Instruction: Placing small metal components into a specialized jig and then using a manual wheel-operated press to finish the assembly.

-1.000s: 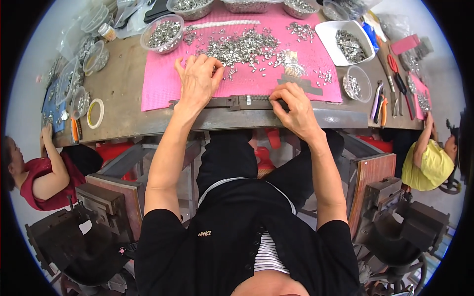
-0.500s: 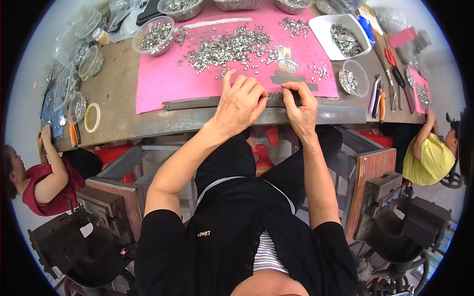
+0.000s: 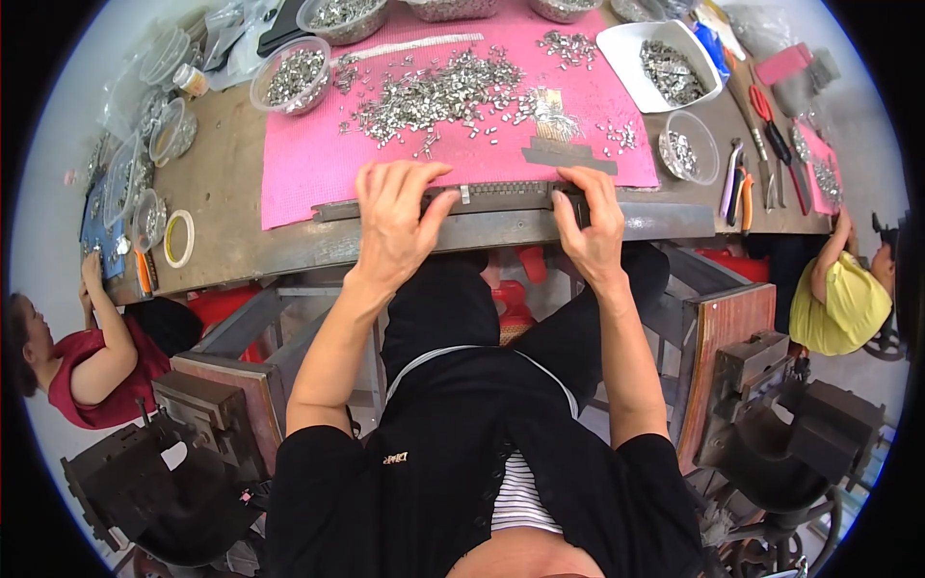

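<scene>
Looks part-done: my left hand (image 3: 393,223) and right hand (image 3: 597,229) sit apart mid-frame, fingers at the long dark metal bar (image 3: 511,203), can't tell if gripping, one small bright silver piece (image 3: 464,195) on it, big heap of loose silver metal bits (image 3: 438,94) left over, upper centre.

Two hands (image 3: 393,222) (image 3: 595,229), one large pink mat (image 3: 313,173)

One long dark metal rail (image 3: 511,202) along its near edge; one white dish (image 3: 621,56) across its right edge; one tape roll (image 3: 190,241) to its left; two co-workers (image 3: 92,371) (image 3: 838,308), one on either side.
</scene>
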The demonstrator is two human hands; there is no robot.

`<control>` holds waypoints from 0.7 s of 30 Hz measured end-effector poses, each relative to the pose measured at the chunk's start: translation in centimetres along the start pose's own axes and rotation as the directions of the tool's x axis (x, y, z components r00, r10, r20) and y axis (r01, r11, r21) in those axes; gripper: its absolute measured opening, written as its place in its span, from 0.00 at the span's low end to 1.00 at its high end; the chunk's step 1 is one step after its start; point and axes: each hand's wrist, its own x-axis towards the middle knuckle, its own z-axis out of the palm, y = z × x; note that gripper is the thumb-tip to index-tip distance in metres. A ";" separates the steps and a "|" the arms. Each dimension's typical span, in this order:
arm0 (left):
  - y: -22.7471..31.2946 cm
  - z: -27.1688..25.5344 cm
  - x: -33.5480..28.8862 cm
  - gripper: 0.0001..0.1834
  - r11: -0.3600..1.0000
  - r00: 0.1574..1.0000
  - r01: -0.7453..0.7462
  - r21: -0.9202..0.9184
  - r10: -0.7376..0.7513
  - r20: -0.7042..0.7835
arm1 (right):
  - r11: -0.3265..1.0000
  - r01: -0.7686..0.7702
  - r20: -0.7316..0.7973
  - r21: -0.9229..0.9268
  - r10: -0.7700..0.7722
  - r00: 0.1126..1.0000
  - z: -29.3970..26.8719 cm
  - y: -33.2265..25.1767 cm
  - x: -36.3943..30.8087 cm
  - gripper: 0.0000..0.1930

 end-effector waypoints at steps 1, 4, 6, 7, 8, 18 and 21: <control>-0.3 -0.6 -0.6 0.14 0.998 0.999 0.030 0.049 -0.031 0.038 | 0.998 0.039 0.024 -0.042 -0.038 0.999 -0.4 0.1 -0.4 0.13; -0.7 -0.4 -1.7 0.14 0.996 0.998 0.036 0.077 -0.039 0.041 | 0.985 0.112 0.065 -0.133 -0.104 0.992 -0.3 0.3 -1.3 0.16; -0.6 -0.3 -2.2 0.13 0.998 0.997 0.066 -0.015 -0.066 0.027 | 0.972 0.158 0.025 -0.174 -0.156 0.987 0.0 -0.1 -2.1 0.17; -0.5 -0.2 -2.5 0.13 0.997 0.997 0.070 -0.016 -0.069 0.026 | 0.968 0.168 0.005 -0.186 -0.170 0.985 0.1 0.0 -2.7 0.19; -0.5 -0.1 -2.7 0.13 0.999 0.999 0.052 -0.014 -0.051 0.012 | 0.968 0.169 0.009 -0.186 -0.171 0.985 0.2 0.1 -2.7 0.19; -0.3 0.5 -3.7 0.14 1.000 0.997 -0.003 0.023 0.004 -0.072 | 0.950 0.200 -0.059 -0.239 -0.220 0.974 0.9 0.2 -3.7 0.19; -0.2 0.4 -3.8 0.14 1.000 0.997 -0.001 0.021 0.002 -0.073 | 0.950 0.198 -0.060 -0.242 -0.219 0.974 0.9 0.3 -3.8 0.20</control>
